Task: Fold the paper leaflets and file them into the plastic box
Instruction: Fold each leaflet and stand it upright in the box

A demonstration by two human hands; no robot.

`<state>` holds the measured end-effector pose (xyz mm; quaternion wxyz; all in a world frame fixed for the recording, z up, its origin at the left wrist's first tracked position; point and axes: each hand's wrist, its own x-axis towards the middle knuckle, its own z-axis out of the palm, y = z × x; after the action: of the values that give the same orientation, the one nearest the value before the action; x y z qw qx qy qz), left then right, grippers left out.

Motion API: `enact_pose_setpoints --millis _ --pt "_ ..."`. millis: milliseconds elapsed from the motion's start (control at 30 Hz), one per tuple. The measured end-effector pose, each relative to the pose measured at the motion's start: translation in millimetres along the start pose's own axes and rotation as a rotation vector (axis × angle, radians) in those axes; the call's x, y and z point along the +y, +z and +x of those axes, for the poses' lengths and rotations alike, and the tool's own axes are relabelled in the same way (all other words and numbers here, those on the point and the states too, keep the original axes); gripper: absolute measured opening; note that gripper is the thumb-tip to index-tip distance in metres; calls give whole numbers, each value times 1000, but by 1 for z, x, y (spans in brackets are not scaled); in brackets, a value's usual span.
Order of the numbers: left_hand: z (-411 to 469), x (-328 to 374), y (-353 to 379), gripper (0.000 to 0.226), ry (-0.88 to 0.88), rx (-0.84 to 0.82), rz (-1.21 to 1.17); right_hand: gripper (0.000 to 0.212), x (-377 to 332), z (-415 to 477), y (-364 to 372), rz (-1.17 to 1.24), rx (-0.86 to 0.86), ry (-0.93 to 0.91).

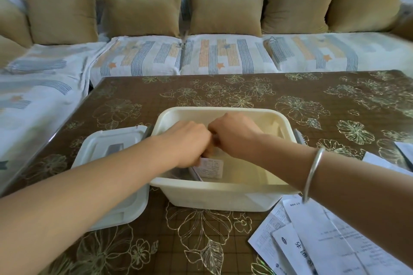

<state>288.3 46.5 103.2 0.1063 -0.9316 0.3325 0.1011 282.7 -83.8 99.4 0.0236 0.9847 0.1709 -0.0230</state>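
Filing step, not folding: both hands are down inside the plastic box (214,198), close together, thumbs about touching in the middle

- left hand (187,142): fingers curl down onto the top edge of a folded leaflet (211,167) that stands near upright against the box's near-left side. Looks like a pinch on it, though the fingertips are mostly hidden
- right hand (232,134): knuckles up, fingers pointing down behind the hand. Can't tell whether it holds the same leaflet or is just steadying it
- something darker sits just left of the folded leaflet in the box, probably more filed paper, too hidden to say
- lid (100,140) is off, lying on the table (245,87) touching the box's left side
- loose leaflets (312,241) are spread flat at the near-right of the table, under the right forearm; a few more sheets at the right edge

Judgement: early to midway. One leaflet visibly filed, a fair pile unfolded

Next move calls for: seat the leaflet so it stays standing against its neighbours, let go without dragging it back up, lift both hands clear of the rim, then go right for the top sheet of the pile. Peel off only one, since the sheets overlap. The right half of the box is bare, so room is no constraint
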Motion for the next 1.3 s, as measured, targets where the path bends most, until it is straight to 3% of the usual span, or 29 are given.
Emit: enact_pose_setpoints --millis 167,367,433,533,600,700,800,967,1067,1200,1300 --pt "-2 2 0 18 2 25 65 23 -8 2 3 -6 -16 -8" --pt "3 3 0 12 -11 -71 136 18 4 -15 -18 -67 232 56" --pt "5 1 1 10 -21 -77 125 17 6 -21 -22 -16 142 72" --pt "1 -3 3 5 -12 33 87 49 3 -24 -15 222 -366 117" --pt "0 -5 4 4 6 53 66 50 0 -23 -2 424 -542 144" --pt "-1 -10 5 5 21 55 -15 41 -3 -17 11 549 -503 129" --pt "-4 -19 4 14 -6 64 -146 18 -5 -10 12 591 -483 137" --pt "-14 -25 -8 37 -18 110 -129 21 -9 2 20 584 -460 194" --pt "-18 -30 -16 48 -16 18 -62 16 -15 6 23 679 -493 219" --pt "-20 -29 -18 45 42 -156 31 14 -20 6 25 761 -549 215" --pt "-19 -25 -13 50 47 -179 62 10 -17 4 25 760 -537 210"
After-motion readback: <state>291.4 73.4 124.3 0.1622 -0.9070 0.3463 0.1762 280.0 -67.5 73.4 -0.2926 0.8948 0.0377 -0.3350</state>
